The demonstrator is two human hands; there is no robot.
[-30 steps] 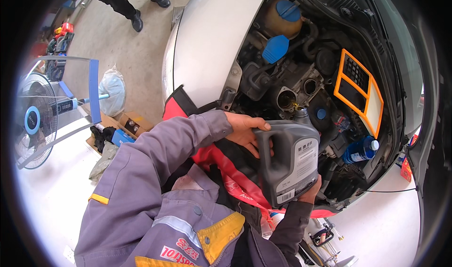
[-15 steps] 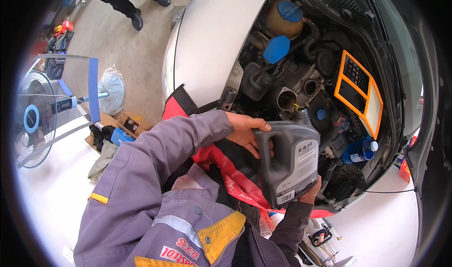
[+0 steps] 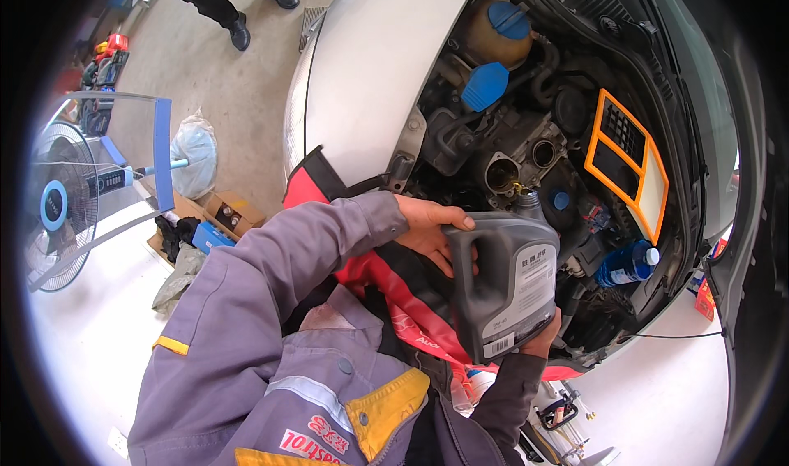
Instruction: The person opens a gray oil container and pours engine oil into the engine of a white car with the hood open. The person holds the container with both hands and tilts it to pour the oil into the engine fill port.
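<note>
My left hand [image 3: 434, 226] is closed round the handle of a dark grey oil jug [image 3: 514, 297] with a grey label and barcode. My right hand [image 3: 546, 336] holds the jug's lower end; most of its fingers are hidden behind it. The jug is tipped forward over the engine [image 3: 526, 149]. From its neck [image 3: 528, 201] a thin golden stream of oil [image 3: 518, 188] runs into a round opening [image 3: 500, 173]. A second round opening [image 3: 544, 152] lies beside that one.
An orange-framed air filter [image 3: 629, 158] and a blue-liquid bottle [image 3: 626, 263] lie at the bay's right. A red-and-black fender cover [image 3: 394, 302] drapes the car's edge. At left stand a fan [image 3: 57, 207] and a cardboard box [image 3: 234, 211]. A person's legs [image 3: 205, 2] show at upper left.
Hardly anything differs. Both hands keep the jug tipped in the same place, and oil still runs from its neck.
</note>
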